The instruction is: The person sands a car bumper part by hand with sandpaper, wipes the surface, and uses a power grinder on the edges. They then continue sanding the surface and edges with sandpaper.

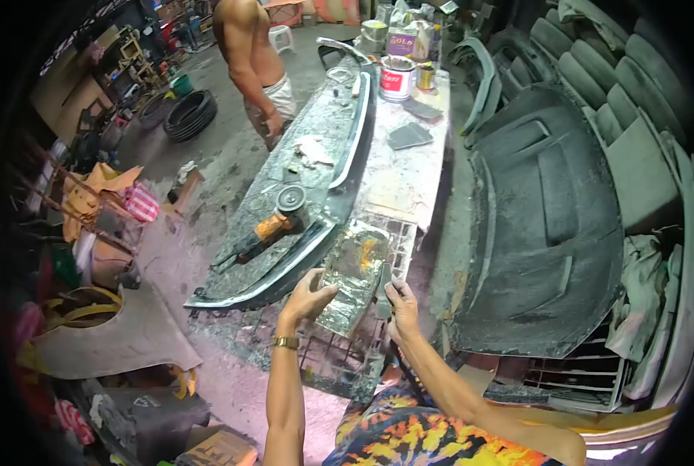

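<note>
My left hand [308,297], with a gold-coloured watch on its wrist, grips the left edge of a mixing board [347,291]. The board is worn and shiny, with a yellow-orange smear near its upper right. At the board's right edge, my right hand [401,304] is closed on a grey putty spreader [384,289] held upright. An orange power polisher [273,226] with a round pad lies just beyond my left hand on the workbench. Beside it curves a dark car bumper [304,252] with a pale edge.
A red-and-white can [396,78] and other tins stand at the bench's far end, near grey flat sheets [411,136]. A person [255,66] stands across the bench. To the right leans a dark car hood [545,225]; a fender [122,330] lies left, tyres [190,115] behind.
</note>
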